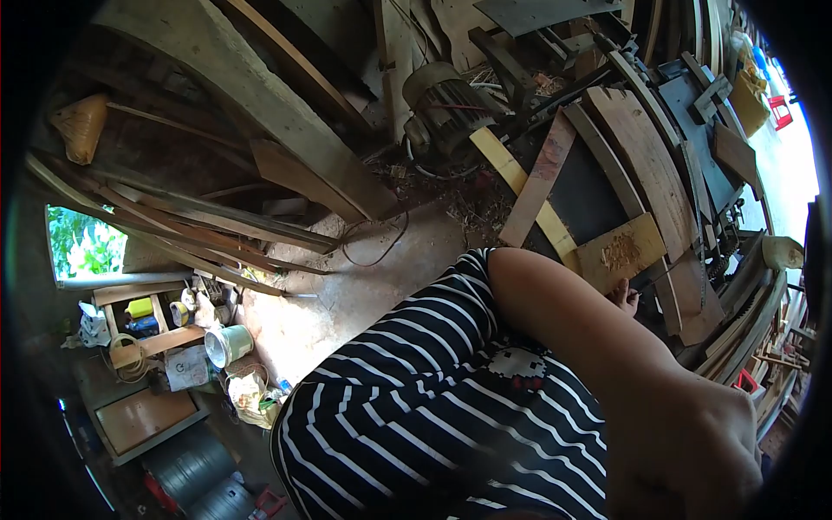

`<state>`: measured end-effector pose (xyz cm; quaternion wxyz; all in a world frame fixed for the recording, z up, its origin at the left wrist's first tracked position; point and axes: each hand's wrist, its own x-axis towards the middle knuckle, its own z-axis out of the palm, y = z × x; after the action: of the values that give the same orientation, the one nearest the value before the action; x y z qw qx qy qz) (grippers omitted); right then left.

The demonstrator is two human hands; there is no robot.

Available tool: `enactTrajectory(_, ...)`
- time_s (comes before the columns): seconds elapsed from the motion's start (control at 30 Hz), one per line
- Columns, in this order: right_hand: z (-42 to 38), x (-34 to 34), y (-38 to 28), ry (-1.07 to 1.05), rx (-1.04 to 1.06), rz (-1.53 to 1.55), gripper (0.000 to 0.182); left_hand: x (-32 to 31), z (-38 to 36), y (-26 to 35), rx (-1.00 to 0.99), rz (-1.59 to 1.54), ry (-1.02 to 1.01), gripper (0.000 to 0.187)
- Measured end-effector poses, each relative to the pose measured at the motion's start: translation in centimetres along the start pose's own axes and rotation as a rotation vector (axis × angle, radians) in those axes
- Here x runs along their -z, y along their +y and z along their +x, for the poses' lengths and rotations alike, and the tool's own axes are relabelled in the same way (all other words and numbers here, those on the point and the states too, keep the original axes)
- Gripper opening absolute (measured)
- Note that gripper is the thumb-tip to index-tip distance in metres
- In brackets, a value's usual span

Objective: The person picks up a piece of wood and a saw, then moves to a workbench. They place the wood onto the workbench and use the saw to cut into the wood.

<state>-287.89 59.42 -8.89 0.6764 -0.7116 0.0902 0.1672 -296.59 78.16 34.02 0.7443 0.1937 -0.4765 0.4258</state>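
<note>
Grip of the left hand (715, 425) cannot be read: the wrist bends at the lower right, close to the camera, and the fingers sink into shadow, so I cannot tell whether they clench, hang loose or hold something. No right hand shows. Nearest beyond the bent forearm (589, 338) lies the small board (648, 232), with a heap of shavings (620, 251) on it; bare digits that look like toes (624, 299) show just beside its lower edge. A yellow strip (492, 149) runs up and left from that board, a reddish plank (546, 173) crosses it, and a wide plank (637, 143) lies to the right, all near a motor (451, 108). As I judge it, good handling here starts with bringing the hand out of the forearm's shadow, where both fingers and wood can be seen. Loose shavings may slide under a palm, so any hold on the small board is best taken at a bare edge, with toes well clear and the sleeve (468, 282) away from the motor.
</note>
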Motion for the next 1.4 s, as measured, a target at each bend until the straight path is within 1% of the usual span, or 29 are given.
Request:
enactTrajectory(0.13,-0.6,-0.6,-0.6,0.01,0.022,0.021,0.034,0.4,-0.1,0.8,-0.01,0.026,0.023,0.014)
enactTrajectory(0.2,-1.8,-2.1,-2.1,0.076,0.101,0.045,0.035,0.9,-0.2,1.5,-0.02,0.069,0.037,0.014)
enactTrajectory(0.23,-2.1,-2.4,-2.5,0.024,0.099,0.098,0.035,1.4,-0.5,1.8,-0.05,0.101,0.033,0.014)
enactTrajectory(0.33,-3.7,-3.2,-3.7,0.014,0.089,0.217,0.033,5.9,-3.9,2.4,0.236,0.331,-0.062,0.018)
enactTrajectory(0.37,-3.6,-2.8,-3.3,0.018,0.178,0.061,0.032,7.6,-5.2,4.1,0.517,0.446,-0.023,0.022)
enactTrajectory(0.4,-3.4,-2.6,-3.3,0.022,0.267,-0.096,0.031,9.2,-7.1,5.1,0.718,0.601,0.031,0.027)
enactTrajectory(0.43,-3.2,-2.5,-3.3,0.038,0.245,-0.111,0.031,11.2,-10.1,5.7,0.784,0.781,0.113,0.032)
enactTrajectory(0.47,-3.0,-2.5,-3.2,0.054,0.224,-0.125,0.03,13.0,-13.0,6.4,0.84,0.885,0.28,0.029)
enactTrajectory(0.5,-3.0,-2.6,-3.1,0.08,0.097,0.005,0.031,14.9,-13.9,8.6,0.748,1.468,-0.005,0.03)
enactTrajectory(0.53,-2.9,-2.3,-2.9,0.098,0.092,0.005,0.031,16.3,-16.1,10.0,0.822,1.657,0.05,0.035)
enactTrajectory(0.6,-2.5,-1.6,-2.3,0.04,0.037,-0.032,0.032,18.6,-20.1,12.7,0.769,2.052,0.087,0.046)
enactTrajectory(0.63,-2.5,-1.8,-2.6,0.056,0.036,-0.033,0.032,19.2,-21.5,13.8,0.986,2.143,0.208,0.06)
enactTrajectory(0.67,-3.1,-2.5,-3.2,0.068,0.05,-0.029,0.032,19.9,-22.5,14.6,1.128,2.209,0.342,0.072)
enactTrajectory(0.7,-3.2,-2.8,-3.5,0.079,0.063,-0.024,0.032,21.0,-23.4,15.2,1.294,2.088,0.601,0.089)
enactTrajectory(0.77,-2.9,-2.5,-3.4,0.08,0.059,-0.008,0.032,23.0,-24.0,16.3,1.341,1.675,1.013,0.109)
enactTrajectory(0.83,-3.2,-2.9,-4.7,0.024,-0.058,0.008,0.031,24.7,-24.3,16.5,1.408,1.868,0.851,0.123)
enactTrajectory(0.87,-3.4,-3.2,-5.2,0.007,-0.03,0.051,0.032,25.4,-24.2,16.2,1.454,1.853,0.856,0.13)
enactTrajectory(0.9,-3.0,-2.8,-4.8,-0.031,-0.02,0.089,0.032,25.8,-24.0,15.4,1.453,1.845,0.86,0.13)
enactTrajectory(0.97,-3.3,-3.6,-6.0,-0.037,-0.015,0.12,0.032,26.1,-23.9,13.7,1.666,2.001,0.86,0.136)
enactTrajectory(1.0,-3.1,-3.7,-6.6,-0.046,-0.014,0.07,0.033,25.9,-23.9,12.6,1.688,2.016,0.917,0.137)
enactTrajectory(1.03,-2.7,-3.6,-6.9,-0.047,-0.019,0.068,0.033,25.6,-24.1,11.8,1.693,2.016,0.921,0.137)
enactTrajectory(1.1,-1.7,-3.6,-7.9,-0.138,0.022,0.004,0.033,25.4,-24.3,10.1,1.668,2.315,0.85,0.134)
enactTrajectory(1.13,-1.7,-3.8,-8.2,-0.131,0.024,-0.021,0.031,25.4,-24.6,9.6,1.588,2.418,0.863,0.128)
enactTrajectory(1.17,-1.7,-3.7,-8.5,-0.12,0.016,-0.016,0.031,25.8,-24.6,9.5,1.601,2.419,0.846,0.128)
enactTrajectory(1.23,-1.9,-3.2,-9.1,-0.217,0.134,-0.045,0.03,26.4,-24.1,10.1,1.543,2.368,0.981,0.123)
enactTrajectory(1.27,-2.1,-2.7,-9.5,-0.205,0.176,-0.113,0.03,26.5,-23.9,10.1,1.549,2.363,1.007,0.121)
enactTrajectory(1.3,-2.2,-2.2,-10.1,-0.197,0.154,-0.116,0.03,26.3,-23.4,10.0,1.558,2.358,1.037,0.118)
enactTrajectory(1.33,-2.4,-1.8,-10.6,-0.169,0.187,-0.126,0.03,26.5,-23.2,10.3,1.541,2.348,1.048,0.118)
enactTrajectory(1.4,-2.9,-1.1,-12.0,-0.128,0.203,-0.085,0.031,26.2,-22.5,10.5,1.58,2.346,1.019,0.118)
